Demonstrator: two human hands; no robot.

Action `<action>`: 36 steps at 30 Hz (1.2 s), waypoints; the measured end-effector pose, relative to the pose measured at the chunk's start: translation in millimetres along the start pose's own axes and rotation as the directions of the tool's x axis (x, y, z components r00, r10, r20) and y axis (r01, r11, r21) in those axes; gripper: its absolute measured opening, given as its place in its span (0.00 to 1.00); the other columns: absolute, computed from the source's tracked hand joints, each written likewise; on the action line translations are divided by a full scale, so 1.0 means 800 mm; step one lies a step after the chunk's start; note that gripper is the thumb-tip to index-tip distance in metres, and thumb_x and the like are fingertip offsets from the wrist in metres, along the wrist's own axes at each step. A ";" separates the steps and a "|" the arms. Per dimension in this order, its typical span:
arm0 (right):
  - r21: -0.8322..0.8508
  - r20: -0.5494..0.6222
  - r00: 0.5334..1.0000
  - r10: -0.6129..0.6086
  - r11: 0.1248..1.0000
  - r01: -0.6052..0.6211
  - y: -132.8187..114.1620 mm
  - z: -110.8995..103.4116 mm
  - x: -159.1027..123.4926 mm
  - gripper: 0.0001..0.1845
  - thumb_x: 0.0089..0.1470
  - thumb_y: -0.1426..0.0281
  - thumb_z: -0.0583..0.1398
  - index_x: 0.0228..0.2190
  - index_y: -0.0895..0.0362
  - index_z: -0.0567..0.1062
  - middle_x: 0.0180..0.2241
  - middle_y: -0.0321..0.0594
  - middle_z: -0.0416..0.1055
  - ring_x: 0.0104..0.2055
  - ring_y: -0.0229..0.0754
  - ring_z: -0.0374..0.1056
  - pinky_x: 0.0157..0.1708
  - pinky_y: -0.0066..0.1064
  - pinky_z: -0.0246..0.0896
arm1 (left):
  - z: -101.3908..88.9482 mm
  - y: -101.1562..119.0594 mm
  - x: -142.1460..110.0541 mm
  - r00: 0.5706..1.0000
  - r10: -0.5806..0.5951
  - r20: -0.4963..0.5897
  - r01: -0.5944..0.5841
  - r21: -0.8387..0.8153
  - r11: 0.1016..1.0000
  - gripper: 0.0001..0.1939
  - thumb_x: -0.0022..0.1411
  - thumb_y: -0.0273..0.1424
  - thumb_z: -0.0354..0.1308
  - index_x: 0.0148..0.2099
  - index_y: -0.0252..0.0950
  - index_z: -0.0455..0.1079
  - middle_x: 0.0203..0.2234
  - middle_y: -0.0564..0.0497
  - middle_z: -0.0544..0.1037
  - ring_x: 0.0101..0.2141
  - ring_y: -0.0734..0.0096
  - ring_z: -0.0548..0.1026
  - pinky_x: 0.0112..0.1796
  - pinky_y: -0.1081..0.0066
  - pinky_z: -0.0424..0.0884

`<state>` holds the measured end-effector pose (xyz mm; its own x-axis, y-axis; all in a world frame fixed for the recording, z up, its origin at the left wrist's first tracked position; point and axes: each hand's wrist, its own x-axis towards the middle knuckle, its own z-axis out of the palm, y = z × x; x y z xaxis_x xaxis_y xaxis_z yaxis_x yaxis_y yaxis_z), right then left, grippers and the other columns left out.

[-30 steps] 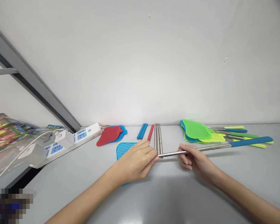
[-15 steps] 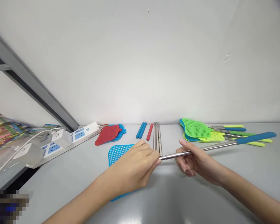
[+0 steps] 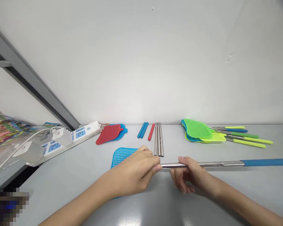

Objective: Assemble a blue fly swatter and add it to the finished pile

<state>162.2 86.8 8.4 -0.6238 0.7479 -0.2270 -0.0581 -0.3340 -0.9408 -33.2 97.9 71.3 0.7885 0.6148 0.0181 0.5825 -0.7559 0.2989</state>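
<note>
A fly swatter lies across both hands, with a blue mesh head (image 3: 122, 155), a telescopic metal rod (image 3: 212, 164) and a blue handle (image 3: 265, 162). My left hand (image 3: 136, 171) is closed round the neck where head and rod meet, and it covers much of the head. My right hand (image 3: 191, 175) holds the rod between thumb and fingers, its lower fingers curled loosely below. The rod is nearly level, its handle pointing right. Just behind my hands lie several bare metal rods (image 3: 158, 139), a red grip (image 3: 151, 131) and two blue grips (image 3: 142, 130).
Against the wall at the right lies a pile of green, yellow and blue swatters (image 3: 198, 129) with handles pointing right. Red and blue swatter heads (image 3: 109, 134) lie at back left. A power strip (image 3: 85, 133) with plugged-in chargers and colourful plastic packets (image 3: 4, 128) occupy the left.
The swatter's handle end has swung down toward me, so the rod went from slanting up to level. My right hand has moved slightly down and left along with it.
</note>
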 end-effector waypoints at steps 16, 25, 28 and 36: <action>-0.014 0.011 0.997 -0.079 0.997 0.080 0.007 0.009 -0.003 0.35 0.53 0.59 0.37 0.12 0.64 0.70 0.12 0.41 0.60 0.13 0.34 0.56 0.15 0.26 0.51 | 0.018 0.010 0.001 0.993 -0.114 -0.014 0.108 -0.234 0.966 0.14 0.59 0.27 0.40 0.21 0.35 0.49 0.17 0.55 0.59 0.27 0.76 0.60 0.27 0.76 0.59; 0.042 0.004 0.998 -0.058 0.997 0.058 0.031 0.015 0.002 0.36 0.51 0.54 0.35 0.11 0.62 0.67 0.09 0.38 0.57 0.12 0.33 0.55 0.14 0.25 0.50 | 0.031 0.014 0.001 0.992 -0.123 -0.012 0.115 -0.286 0.951 0.14 0.59 0.28 0.40 0.21 0.35 0.50 0.17 0.56 0.59 0.28 0.77 0.62 0.26 0.77 0.59; 0.044 0.012 1.000 -0.026 0.999 0.025 0.023 0.014 0.001 0.35 0.51 0.55 0.36 0.10 0.62 0.67 0.09 0.38 0.58 0.12 0.33 0.55 0.15 0.25 0.50 | 0.030 0.017 0.005 0.992 -0.128 -0.008 0.121 -0.271 0.955 0.14 0.60 0.29 0.39 0.21 0.35 0.51 0.17 0.55 0.59 0.28 0.77 0.62 0.26 0.77 0.59; -0.128 -0.209 0.976 -0.064 0.991 0.038 -0.017 -0.004 0.007 0.28 0.52 0.59 0.42 0.11 0.60 0.65 0.08 0.36 0.56 0.13 0.34 0.53 0.19 0.28 0.51 | 0.028 0.022 0.019 0.990 -0.095 -0.101 0.076 -0.175 0.982 0.13 0.62 0.30 0.36 0.27 0.36 0.57 0.19 0.55 0.64 0.26 0.76 0.63 0.33 0.72 0.58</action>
<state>162.0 97.0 19.1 -0.4421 0.8711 -0.2138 0.0188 -0.2293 -0.9732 -6.6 89.2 55.4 0.7059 0.7031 0.0858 0.5970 -0.6558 0.4620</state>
